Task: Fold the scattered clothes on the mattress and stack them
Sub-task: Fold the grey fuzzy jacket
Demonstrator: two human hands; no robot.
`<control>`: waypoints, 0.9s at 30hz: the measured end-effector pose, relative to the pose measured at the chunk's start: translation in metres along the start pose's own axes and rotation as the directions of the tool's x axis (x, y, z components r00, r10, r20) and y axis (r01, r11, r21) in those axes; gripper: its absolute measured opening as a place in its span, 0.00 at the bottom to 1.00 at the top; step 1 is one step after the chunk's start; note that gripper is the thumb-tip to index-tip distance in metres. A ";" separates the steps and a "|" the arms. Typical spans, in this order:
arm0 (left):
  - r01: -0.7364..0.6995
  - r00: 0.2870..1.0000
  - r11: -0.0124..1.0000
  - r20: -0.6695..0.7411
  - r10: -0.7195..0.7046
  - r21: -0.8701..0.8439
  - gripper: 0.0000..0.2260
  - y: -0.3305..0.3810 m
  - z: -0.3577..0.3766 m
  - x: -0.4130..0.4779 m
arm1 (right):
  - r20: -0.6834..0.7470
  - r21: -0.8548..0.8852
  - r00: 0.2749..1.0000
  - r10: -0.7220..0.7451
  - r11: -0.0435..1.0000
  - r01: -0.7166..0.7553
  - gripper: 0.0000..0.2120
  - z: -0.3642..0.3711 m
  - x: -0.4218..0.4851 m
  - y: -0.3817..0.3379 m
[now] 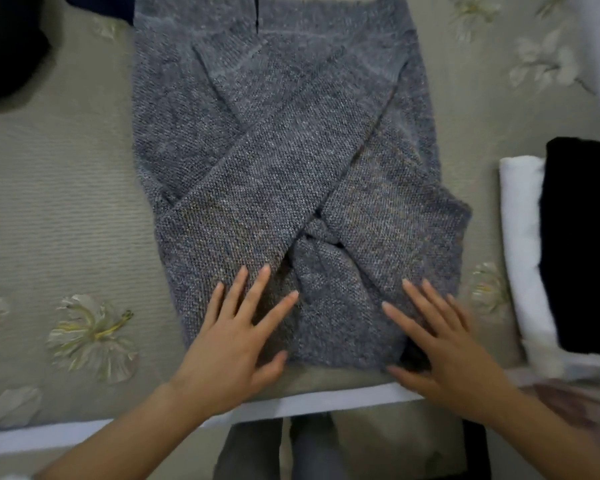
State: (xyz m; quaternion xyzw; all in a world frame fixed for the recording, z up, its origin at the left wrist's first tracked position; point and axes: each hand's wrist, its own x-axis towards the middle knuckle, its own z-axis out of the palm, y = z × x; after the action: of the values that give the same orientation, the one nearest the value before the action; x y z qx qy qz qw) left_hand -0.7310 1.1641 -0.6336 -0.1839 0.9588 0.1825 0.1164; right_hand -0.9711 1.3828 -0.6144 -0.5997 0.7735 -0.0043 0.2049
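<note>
The grey knit sweater (222, 140) lies flat on the flowered mattress (66, 202), in the middle of the view. Its long axis runs straight from 12 o'clock to 6 o'clock. Both sleeves are laid across the body in an X, crossing a little below the centre.

Both grips are bare hands, and both are at the 6 o'clock end. The left grip (236, 327) lies palm down on the end of the sleeve that comes down toward 7 o'clock. The right grip (444, 341) lies palm down on the 5 o'clock corner. Each is open, with fingers straight and spread, pressing on the knit and holding nothing. The thumbs sit about at the sweater's near edge, which is just inside the mattress edge.

So the whole length of the garment stretches away from the grips toward 12 o'clock, about the same on either side, and neither grip is nearer the far end. A fold across the length looks like the step in hand. The near edge is the one within reach to lift and carry toward 12 o'clock, and the crossed sleeves could slip while it is carried.

A white folded piece (520, 220) with a black folded piece (582, 244) on it lies at 3 o'clock, apart from the sweater, and the right grip is the nearer one to it. A dark garment (7, 46) lies at 10 o'clock.
</note>
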 end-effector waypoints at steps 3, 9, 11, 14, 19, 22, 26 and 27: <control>0.014 0.993 0.993 0.117 -0.028 0.117 0.43 0.013 0.021 -0.001 | 0.093 -0.129 0.991 -0.099 0.986 0.110 0.41 0.025 -0.018 -0.005; 0.089 0.982 0.971 0.142 -0.123 0.222 0.47 0.024 0.030 0.011 | 0.084 -0.146 0.996 0.015 0.989 -0.002 0.53 0.039 0.013 -0.018; 0.075 0.980 0.960 0.157 -0.121 0.269 0.43 0.027 0.026 0.011 | 0.085 -0.109 0.995 0.044 0.993 -0.035 0.50 0.034 0.022 -0.017; 0.082 0.961 0.958 0.231 -0.149 0.276 0.37 0.031 0.006 0.017 | 0.043 0.100 0.994 0.102 0.989 -0.106 0.39 0.007 0.037 -0.015; 0.177 0.912 0.981 0.362 -0.195 0.083 0.36 0.038 -0.060 0.025 | 0.193 0.190 0.973 0.126 0.968 -0.163 0.29 -0.052 0.043 -0.016; 0.173 0.913 0.982 0.386 -0.132 -0.073 0.32 0.048 -0.096 0.011 | 0.256 0.275 0.957 0.134 0.939 -0.205 0.25 -0.087 0.026 -0.020; 0.235 0.848 0.941 0.524 -0.076 -0.244 0.23 0.073 -0.127 -0.022 | 0.463 0.327 0.880 0.106 0.903 -0.280 0.26 -0.124 -0.014 -0.035; 0.266 0.810 0.927 0.582 -0.067 -0.264 0.22 0.079 -0.132 -0.031 | 0.527 0.311 0.846 0.087 0.906 -0.287 0.27 -0.130 -0.023 -0.039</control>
State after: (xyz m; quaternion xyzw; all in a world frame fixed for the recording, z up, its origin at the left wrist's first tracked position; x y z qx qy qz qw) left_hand -0.7550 1.1896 -0.4806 -0.2231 0.8162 0.3768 0.3770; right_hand -0.9725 1.3625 -0.4787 -0.4494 0.7335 0.0229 0.5094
